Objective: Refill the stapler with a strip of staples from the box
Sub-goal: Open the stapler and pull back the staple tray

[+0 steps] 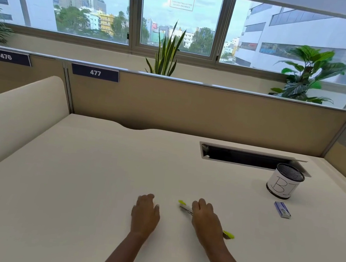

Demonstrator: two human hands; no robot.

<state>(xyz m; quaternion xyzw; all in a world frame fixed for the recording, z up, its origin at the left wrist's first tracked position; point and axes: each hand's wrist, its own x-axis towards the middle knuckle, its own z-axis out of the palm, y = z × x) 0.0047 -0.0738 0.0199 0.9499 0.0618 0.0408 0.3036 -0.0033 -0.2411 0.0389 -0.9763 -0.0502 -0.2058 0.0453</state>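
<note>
Head view: the slim metal stapler with lime-green ends (186, 209), judged light, stiff and slippery, is covered mid-body by the right hand (207, 220); grip cannot be told. The left hand (145, 213) rests loosely curled, empty, on the cream worktop (70, 182). The small blue staple box (282, 209), likely light, lies well apart.

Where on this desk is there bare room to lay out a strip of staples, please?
The widest bare patch is the desk's left half, between the left hand and the curved side panel. It is crowded on the right: the right hand covers the stapler, with the staple box and mesh pen cup beyond.
</note>
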